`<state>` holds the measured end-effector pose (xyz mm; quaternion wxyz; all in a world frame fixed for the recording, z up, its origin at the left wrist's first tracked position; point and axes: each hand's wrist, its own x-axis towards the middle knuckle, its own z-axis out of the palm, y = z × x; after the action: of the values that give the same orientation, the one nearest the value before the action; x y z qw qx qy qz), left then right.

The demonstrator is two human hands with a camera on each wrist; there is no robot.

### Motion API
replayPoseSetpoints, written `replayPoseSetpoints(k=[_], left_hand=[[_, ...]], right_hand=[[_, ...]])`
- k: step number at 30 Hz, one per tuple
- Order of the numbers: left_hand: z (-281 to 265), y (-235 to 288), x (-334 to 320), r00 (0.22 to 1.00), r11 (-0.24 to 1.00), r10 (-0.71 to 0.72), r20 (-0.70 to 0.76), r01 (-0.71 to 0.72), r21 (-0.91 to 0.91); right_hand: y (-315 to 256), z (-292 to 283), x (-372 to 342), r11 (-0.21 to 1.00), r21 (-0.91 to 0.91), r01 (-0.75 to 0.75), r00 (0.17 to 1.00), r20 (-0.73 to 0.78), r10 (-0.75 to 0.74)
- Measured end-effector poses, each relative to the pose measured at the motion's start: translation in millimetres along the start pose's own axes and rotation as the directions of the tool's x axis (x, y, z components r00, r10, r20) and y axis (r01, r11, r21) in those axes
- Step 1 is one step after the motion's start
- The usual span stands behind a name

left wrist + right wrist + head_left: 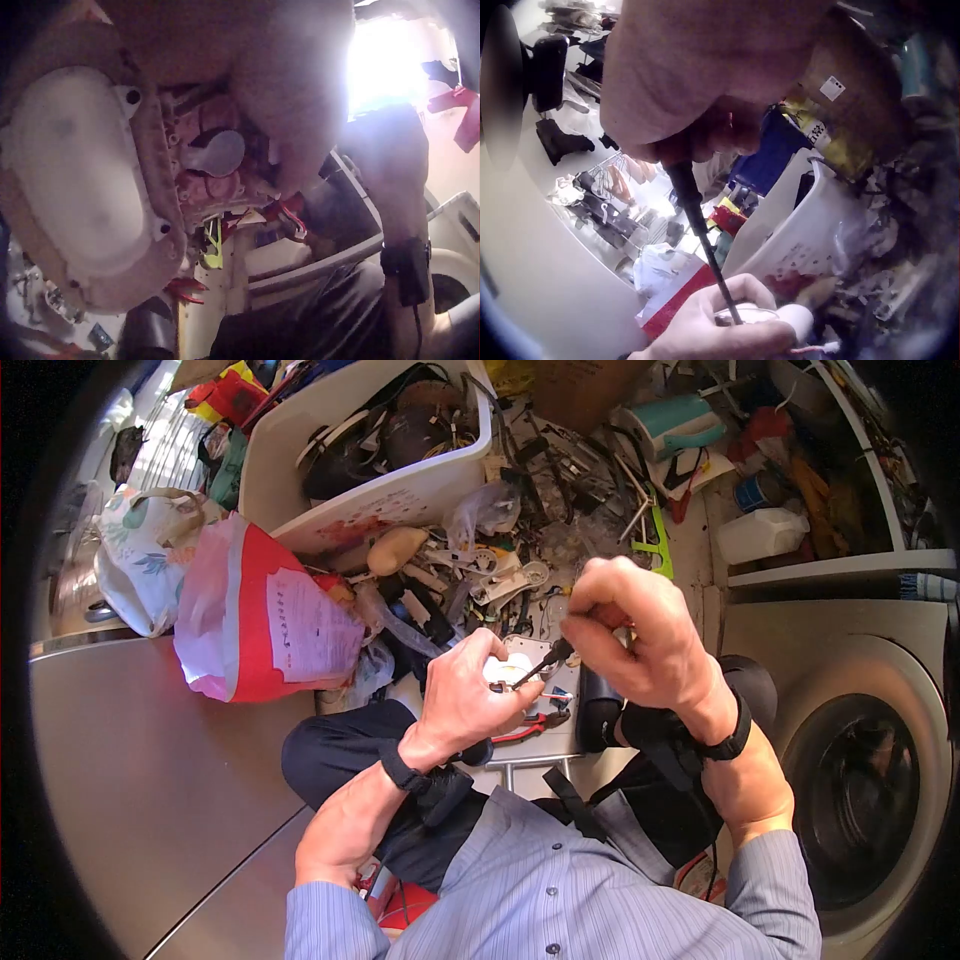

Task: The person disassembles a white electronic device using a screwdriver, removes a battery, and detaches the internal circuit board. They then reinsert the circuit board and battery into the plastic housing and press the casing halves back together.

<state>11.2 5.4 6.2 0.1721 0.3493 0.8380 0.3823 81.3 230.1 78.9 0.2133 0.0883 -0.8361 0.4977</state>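
My left hand [465,695] grips a small white plastic housing [512,667] between thumb and fingers. Close up in the left wrist view, the housing [82,172] shows a rounded white face with small screw holes along its edge. A screwdriver [543,664] is pinched by its dark handle in my right hand [640,630]. In the right wrist view the black shaft of the screwdriver [714,262] slants down, its tip at the white piece by the left thumb. Below the hands lie red-handled pliers [535,728].
Loose plastic and metal parts [520,575] litter the floor ahead. A white bin [365,510] full of dark items stands behind them, with a red and white bag [265,615] at its left. A washing machine [800,635] flanks the right side.
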Motion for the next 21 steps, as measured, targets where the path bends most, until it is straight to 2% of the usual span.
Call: replayPoseSetpoints(k=[2, 4, 6, 7, 9, 13, 16, 18, 21], left_hand=[[1, 0, -2, 1.000, 1.000, -0.007, 0.011, 0.007, -0.013], [1, 1, -4, 0.999, 1.000, -0.010, 0.034, 0.011, -0.028], [4, 3, -4, 1.000, 1.000, 0.019, 0.017, -0.019, -0.016], [4, 4, -3, 1.000, 1.000, 0.019, 0.019, -0.018, -0.018], [1, 5, -1, 1.000, 0.999, 0.013, 0.009, -0.013, -0.047], [-1, 4, 0, 1.000, 1.000, 0.020, 0.023, -0.019, -0.019], [0, 6, 0, 1.000, 0.999, 0.006, 0.020, -0.005, -0.037], [0, 5, -1, 1.000, 0.999, -0.015, 0.015, 0.016, -0.047], [1, 4, -2, 1.000, 1.000, 0.015, 0.023, -0.015, -0.011]], right_hand=[[0, 0, 1, 0.994, -0.032, 0.108, 0.994, 0.039, -0.107], [-2, 0, -1, 0.995, -0.060, 0.085, 0.996, 0.022, -0.084], [-10, -3, -2, 0.986, -0.159, -0.054, 0.998, 0.016, 0.058], [-10, -2, -2, 0.985, -0.160, -0.058, 0.998, 0.016, 0.061], [-9, -2, -2, 0.984, -0.062, -0.166, 0.986, -0.028, 0.164], [-6, -4, 0, 0.994, 0.034, -0.103, 0.994, -0.034, 0.104], [-5, -7, -3, 0.998, 0.009, -0.067, 0.998, 0.000, 0.067], [-10, -9, -5, 0.986, -0.101, -0.130, 0.991, 0.003, 0.131], [-9, -8, -6, 0.989, -0.103, -0.106, 0.993, 0.034, 0.110]])
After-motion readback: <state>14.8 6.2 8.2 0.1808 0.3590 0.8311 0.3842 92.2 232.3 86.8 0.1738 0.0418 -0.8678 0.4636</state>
